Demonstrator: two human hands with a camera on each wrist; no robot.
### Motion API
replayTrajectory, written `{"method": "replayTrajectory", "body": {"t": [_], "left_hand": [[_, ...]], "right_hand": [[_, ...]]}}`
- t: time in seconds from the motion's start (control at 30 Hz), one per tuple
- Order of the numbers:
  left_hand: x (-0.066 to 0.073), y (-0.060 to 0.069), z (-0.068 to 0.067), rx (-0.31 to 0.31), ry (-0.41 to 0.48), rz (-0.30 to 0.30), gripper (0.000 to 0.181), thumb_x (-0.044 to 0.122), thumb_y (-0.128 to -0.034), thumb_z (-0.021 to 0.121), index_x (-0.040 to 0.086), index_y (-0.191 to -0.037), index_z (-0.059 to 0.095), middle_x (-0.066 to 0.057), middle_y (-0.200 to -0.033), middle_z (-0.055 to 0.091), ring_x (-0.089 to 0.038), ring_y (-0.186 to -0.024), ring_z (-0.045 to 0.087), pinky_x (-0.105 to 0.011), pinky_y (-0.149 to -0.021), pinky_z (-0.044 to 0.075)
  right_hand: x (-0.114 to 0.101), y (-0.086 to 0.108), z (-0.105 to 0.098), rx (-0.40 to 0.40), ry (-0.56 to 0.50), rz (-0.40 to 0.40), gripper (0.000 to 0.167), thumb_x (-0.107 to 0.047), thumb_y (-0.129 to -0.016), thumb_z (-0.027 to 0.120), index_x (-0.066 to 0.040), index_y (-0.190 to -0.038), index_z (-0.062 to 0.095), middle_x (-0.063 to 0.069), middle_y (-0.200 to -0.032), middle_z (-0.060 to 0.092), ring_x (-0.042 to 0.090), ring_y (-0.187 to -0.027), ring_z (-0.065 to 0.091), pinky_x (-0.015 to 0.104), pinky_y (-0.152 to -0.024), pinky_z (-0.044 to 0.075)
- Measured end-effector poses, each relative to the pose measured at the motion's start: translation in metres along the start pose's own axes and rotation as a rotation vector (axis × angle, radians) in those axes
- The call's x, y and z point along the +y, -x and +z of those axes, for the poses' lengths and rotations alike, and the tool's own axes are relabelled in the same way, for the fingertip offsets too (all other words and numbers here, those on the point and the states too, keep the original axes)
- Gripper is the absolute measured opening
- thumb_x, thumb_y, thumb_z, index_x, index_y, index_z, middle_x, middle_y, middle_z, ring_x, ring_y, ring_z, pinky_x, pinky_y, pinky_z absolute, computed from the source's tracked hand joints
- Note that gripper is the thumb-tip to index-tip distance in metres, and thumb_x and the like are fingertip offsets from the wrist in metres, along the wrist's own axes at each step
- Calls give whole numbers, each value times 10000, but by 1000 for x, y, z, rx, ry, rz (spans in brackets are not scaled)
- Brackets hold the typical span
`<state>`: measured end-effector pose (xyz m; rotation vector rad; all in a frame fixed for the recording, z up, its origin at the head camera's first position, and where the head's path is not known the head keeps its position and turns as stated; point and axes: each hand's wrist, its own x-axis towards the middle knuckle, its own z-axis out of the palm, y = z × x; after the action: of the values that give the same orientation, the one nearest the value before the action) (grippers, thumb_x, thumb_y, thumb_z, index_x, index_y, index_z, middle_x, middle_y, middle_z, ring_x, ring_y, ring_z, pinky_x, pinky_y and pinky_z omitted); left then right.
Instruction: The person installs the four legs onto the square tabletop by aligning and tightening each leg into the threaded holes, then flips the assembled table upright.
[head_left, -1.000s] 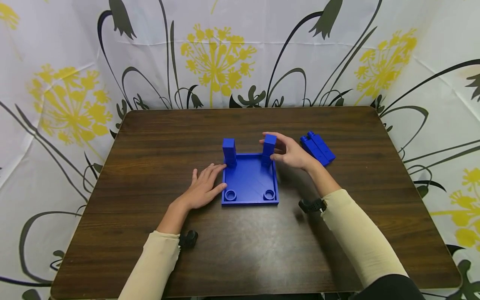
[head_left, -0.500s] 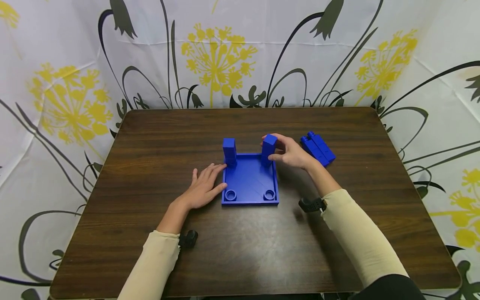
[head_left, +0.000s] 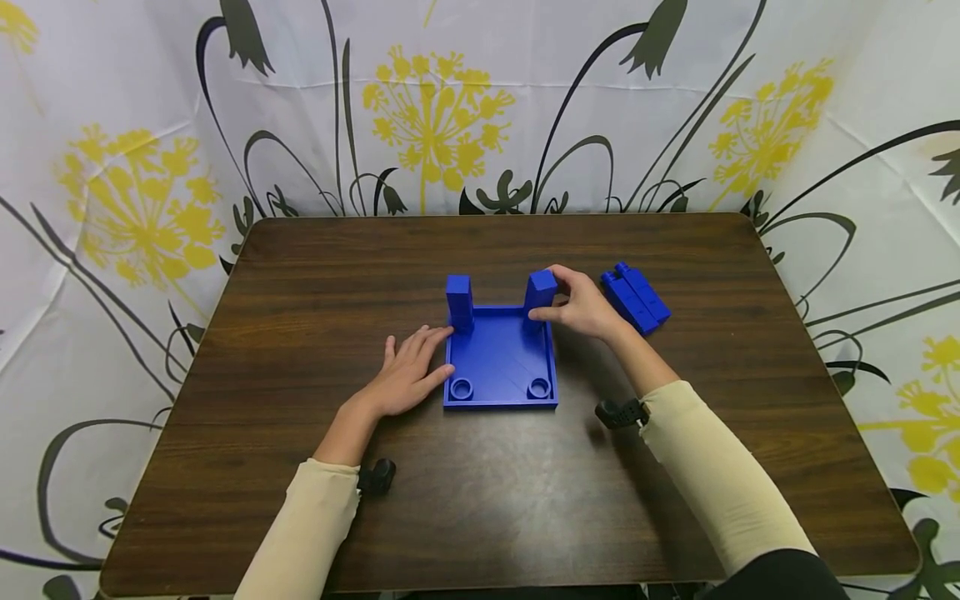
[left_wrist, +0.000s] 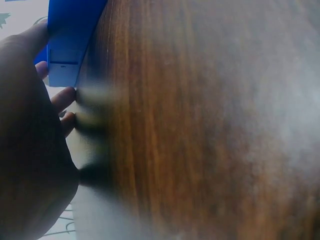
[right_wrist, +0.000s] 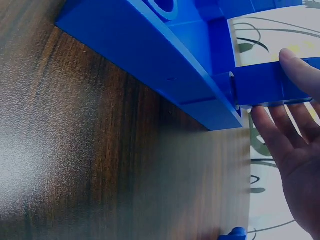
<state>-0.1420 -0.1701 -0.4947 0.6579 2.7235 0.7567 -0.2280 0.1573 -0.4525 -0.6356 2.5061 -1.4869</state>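
Note:
A square blue tray (head_left: 501, 358) with raised edges lies on the table, two round sockets at its near corners. At its far left corner stands a blue post (head_left: 460, 302). My right hand (head_left: 588, 310) grips a second blue post (head_left: 538, 293) at the far right corner, thumb in front and fingers behind; the right wrist view shows this post (right_wrist: 265, 85) at the corner. My left hand (head_left: 408, 375) touches the tray's left edge with fingers spread. In the left wrist view its fingers lie against the blue side wall (left_wrist: 70, 45).
Two blue posts (head_left: 636, 298) lie side by side on the brown table (head_left: 315, 292), to the right of my right hand. A white cloth (head_left: 292, 100) with yellow flowers and dark stems hangs behind the table.
The top of the right post has turned and shifted slightly right, and my right thumb has slid left across its front. My left hand stays at the tray's edge.

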Motion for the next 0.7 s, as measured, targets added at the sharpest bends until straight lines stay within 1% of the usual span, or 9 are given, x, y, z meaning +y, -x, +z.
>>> {"method": "replayTrajectory", "body": {"t": [0.1, 0.2, 0.4, 0.57, 0.7], "left_hand": [[0, 0, 0, 0, -4, -4, 628, 500, -1031, 398, 254, -1570, 189, -62, -1592, 212, -300, -1489, 75, -684, -1069, -86], [0, 0, 0, 1, -4, -2, 629, 496, -1031, 401, 251, -1570, 190, -63, -1591, 214, -298, -1490, 73, -685, -1068, -84], [0, -1, -1, 0, -4, 2, 629, 491, -1032, 403, 243, -1570, 190, -69, -1590, 215, -300, -1490, 70, -686, -1067, -85], [0, -1, 0, -4, -2, -3, 627, 494, -1033, 398, 243, -1570, 192, -70, -1592, 212, -301, -1490, 71, -680, -1071, -86], [0, -1, 0, -5, 0, -4, 629, 498, -1032, 396, 243, -1569, 193, -69, -1592, 212, -303, -1489, 72, -682, -1070, -87]], "right_hand": [[-1, -1, 3, 30, 33, 6, 510, -130, -766, 857, -31, -1179, 576, 124, -1081, 650, 249, -1004, 624, 398, -848, 534], [-3, -1, 5, 74, 67, 8, 494, -157, -750, 871, -46, -1143, 592, 111, -1045, 661, 253, -982, 630, 393, -825, 534], [-3, -2, 10, 159, 144, 26, 469, -216, -725, 888, -71, -1063, 599, 87, -964, 671, 269, -947, 622, 409, -811, 470], [-4, -2, 13, 175, 149, 59, 485, -226, -725, 885, -69, -1071, 583, 94, -955, 668, 292, -952, 613, 410, -791, 462], [-5, -1, 13, 159, 166, 77, 521, -258, -726, 886, -76, -1097, 569, 99, -969, 662, 319, -977, 611, 411, -792, 459]]}}
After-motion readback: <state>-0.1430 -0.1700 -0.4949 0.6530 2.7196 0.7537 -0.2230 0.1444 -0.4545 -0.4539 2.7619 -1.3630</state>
